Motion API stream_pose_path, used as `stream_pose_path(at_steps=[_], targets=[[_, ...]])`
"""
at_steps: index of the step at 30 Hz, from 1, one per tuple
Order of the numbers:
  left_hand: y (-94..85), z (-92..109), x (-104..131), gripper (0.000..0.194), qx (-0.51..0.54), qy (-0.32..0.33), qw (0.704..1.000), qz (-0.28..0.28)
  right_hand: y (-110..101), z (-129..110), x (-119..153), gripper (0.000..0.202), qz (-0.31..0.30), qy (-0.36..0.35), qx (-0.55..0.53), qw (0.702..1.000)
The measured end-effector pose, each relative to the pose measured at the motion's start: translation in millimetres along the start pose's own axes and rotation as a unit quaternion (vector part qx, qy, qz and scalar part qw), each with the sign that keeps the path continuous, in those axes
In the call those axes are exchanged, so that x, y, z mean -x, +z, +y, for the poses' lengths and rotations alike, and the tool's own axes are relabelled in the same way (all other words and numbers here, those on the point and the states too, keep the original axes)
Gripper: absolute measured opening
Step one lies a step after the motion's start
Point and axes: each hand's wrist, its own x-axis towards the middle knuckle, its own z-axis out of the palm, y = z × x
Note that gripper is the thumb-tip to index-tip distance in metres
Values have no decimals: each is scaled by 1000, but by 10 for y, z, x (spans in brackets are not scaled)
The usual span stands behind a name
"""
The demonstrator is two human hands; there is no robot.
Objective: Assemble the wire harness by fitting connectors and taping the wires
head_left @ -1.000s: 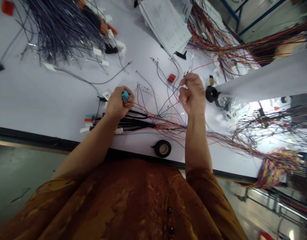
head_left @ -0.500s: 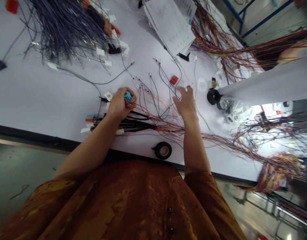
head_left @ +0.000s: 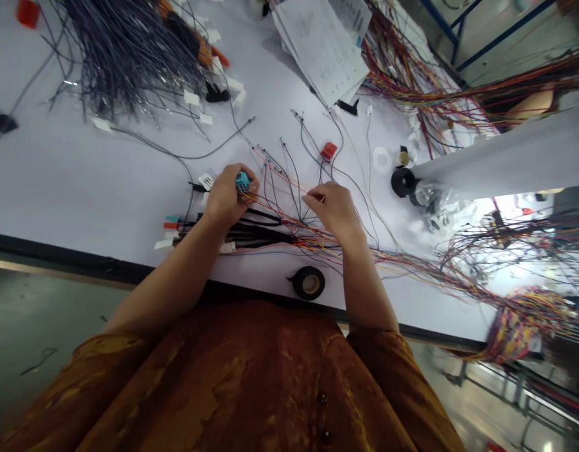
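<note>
My left hand (head_left: 227, 196) is closed around a teal connector (head_left: 243, 181), with thin coloured wires running out of it to the right. My right hand (head_left: 331, 207) is over the loose wires, thumb and fingertips pressed together; what they pinch, if anything, is too small to make out. Between the hands, loose wires with metal ends (head_left: 283, 143) fan out upward. Below them the wire bundle (head_left: 313, 238), partly in black sleeves (head_left: 265, 236), runs to the right. A red connector (head_left: 328, 150) lies above my right hand.
Black tape (head_left: 309, 283) lies near the table's front edge (head_left: 105, 267). Dark blue wires (head_left: 124, 56) are at the upper left, papers (head_left: 320, 50) at the top. On the right are another tape roll (head_left: 403, 182), more wires (head_left: 426, 276) and a person's arm (head_left: 529, 107).
My right hand has moved left and slightly down, and its spread fingers have come together. My left hand stays around the teal connector.
</note>
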Motion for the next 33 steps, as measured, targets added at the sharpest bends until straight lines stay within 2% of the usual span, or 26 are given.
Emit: stream_pose_path(at_steps=[2, 6, 10, 13, 18, 21, 25, 28, 31, 33], targets=[[0, -1, 0, 29, 0, 3, 1000, -7, 170, -29, -18, 20, -31, 31, 28, 999], [5, 0, 4, 28, 4, 1, 1000, -7, 351, -69, -52, 18, -10, 24, 42, 999], [3, -2, -3, 27, 1, -6, 1000, -1, 292, -72, -58, 12, 7, 22, -35, 999], [-10, -11, -15, 27, -8, -1, 1000, -2, 240, -80, -74, 13, -23, 46, -88, 995], [-7, -16, -16, 28, -11, 6, 1000, -1, 255, -124, -156, 23, -81, 23, -77, 993], [-1, -16, -15, 29, -10, 1, 1000, -2, 240, -131, -239, 25, -113, 24, -181, 977], [-7, -20, -25, 30, -16, 8, 1000, -6, 145, -168, -375, 29, -31, 50, -359, 932], [-2, -11, -18, 27, -6, 1, 1000, -5, 91, -269, -450, 33, -7, 43, -421, 906], [22, 14, 8, 27, 17, 0, 1000, 9, 115, -394, -454, 32, -18, 0, -434, 901], [38, 30, 23, 27, 32, 2, 999, 19, 172, -468, -411, 30, -27, -19, -403, 915]])
